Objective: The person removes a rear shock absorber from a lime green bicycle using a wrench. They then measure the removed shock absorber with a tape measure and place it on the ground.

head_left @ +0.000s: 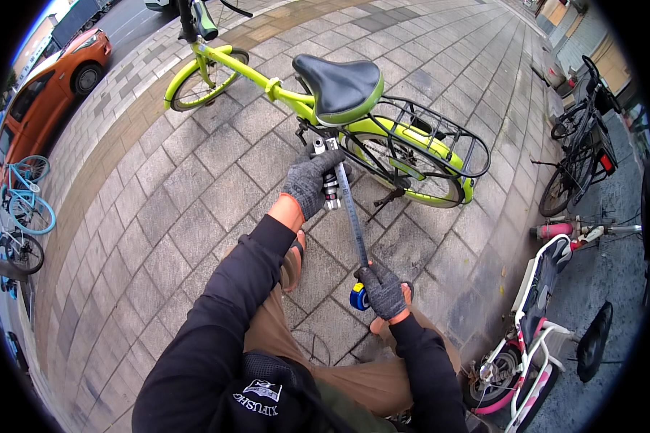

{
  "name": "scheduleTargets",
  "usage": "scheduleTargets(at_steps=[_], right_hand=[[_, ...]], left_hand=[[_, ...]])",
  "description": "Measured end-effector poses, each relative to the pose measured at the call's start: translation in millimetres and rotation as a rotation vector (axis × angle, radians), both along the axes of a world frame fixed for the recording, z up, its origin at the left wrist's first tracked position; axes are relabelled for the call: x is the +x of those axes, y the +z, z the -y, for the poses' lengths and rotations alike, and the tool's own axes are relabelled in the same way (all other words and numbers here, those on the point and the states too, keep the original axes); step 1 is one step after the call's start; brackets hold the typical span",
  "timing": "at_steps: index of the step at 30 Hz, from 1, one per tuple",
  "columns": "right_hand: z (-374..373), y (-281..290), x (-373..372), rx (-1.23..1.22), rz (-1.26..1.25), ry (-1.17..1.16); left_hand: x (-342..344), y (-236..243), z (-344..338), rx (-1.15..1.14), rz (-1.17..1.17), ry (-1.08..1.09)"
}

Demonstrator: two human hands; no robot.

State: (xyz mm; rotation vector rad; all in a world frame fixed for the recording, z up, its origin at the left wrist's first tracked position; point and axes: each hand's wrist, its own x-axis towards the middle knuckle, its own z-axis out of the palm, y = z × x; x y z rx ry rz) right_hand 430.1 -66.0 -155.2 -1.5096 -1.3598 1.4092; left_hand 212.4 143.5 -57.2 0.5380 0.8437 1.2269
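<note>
My left hand, in a grey knit glove, is closed around a silver and black metal part, whose exact kind I cannot make out. The free end of a steel tape blade lies beside that part at my left fingers. From there the blade runs straight down to a blue and yellow tape measure, which my right hand, gloved in the same way, grips. Just beyond my left hand stands a lime-green bicycle with a black saddle and a black rear rack.
Grey paving tiles surround my sandalled feet. At the left are an orange car and a light-blue bicycle. Along the right stand a dark bicycle and a pink and white two-wheeler, with a black saddle near it.
</note>
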Motion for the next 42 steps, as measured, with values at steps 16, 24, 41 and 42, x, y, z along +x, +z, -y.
scheduleTargets(at_steps=[16,24,41,42], right_hand=[[-2.3,-0.8,-1.2,0.019,0.022,0.019],[-0.6,-7.1,0.1,0.047,0.0,0.022],[-2.5,-12.1,1.4,0.174,0.034,0.102],[-3.3,-11.6,0.9,0.173,0.037,0.103]], left_hand=[[0.5,-9.4,-4.3,-0.033,-0.033,0.005],[1.7,-8.8,-3.9,-0.058,-0.024,-0.008],[-3.0,-8.6,-2.8,-0.022,0.081,-0.031],[-3.5,-8.6,-2.9,-0.024,0.093,-0.037]])
